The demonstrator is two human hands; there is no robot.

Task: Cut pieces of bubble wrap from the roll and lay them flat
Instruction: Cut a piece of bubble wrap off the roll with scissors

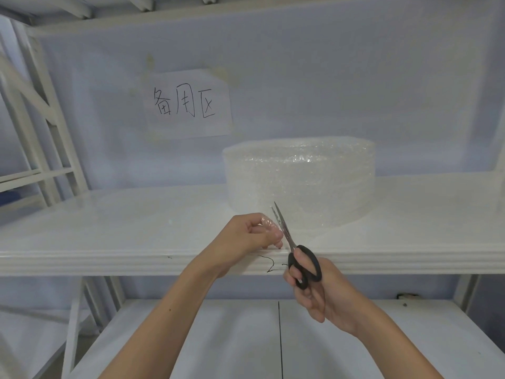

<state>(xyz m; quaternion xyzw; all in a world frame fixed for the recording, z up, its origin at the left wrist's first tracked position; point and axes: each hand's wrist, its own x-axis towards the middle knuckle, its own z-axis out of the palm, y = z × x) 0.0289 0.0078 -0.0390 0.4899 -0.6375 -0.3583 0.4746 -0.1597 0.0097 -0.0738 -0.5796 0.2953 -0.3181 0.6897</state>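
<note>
Bubble wrap roll [299,184]: standing on its flat end on the white shelf [109,214], toward the back, right of shelf centre; roll axis vertical. All places below are given relative to this roll.
Free end of wrap [269,224]: appearing to run forward and left from the roll's lower front; transparent, so its edges are hard to trace against the shelf.
Left hand [252,233]: sitting in front of the roll and slightly left, at the shelf's front edge; fingers curled together and pinching the free end, with film visible over the fingertips.
Right hand [314,291]: working in front of and below the roll, under the shelf lip; fingers clamped through the black handles.
Scissors [291,242]: blades slightly parted, tips pointing up and back toward the roll's front face, passing just right of the left-hand pinch.
Key relation: blades lying between the pinching fingers and the roll, long axis running front to back across the strip, so the cut line is crossing the wrap's run. Left hand is nearer the film; right hand is only driving the tool.
Judged step: a cut is being started or is under way; whether the blades are already biting film cannot be told.
Risk: left fingertips sitting just beside the blades.
Paper sign [188,103]: taped to the back wall, up and left of the roll.
Cut pieces: none seen lying flat.
</note>
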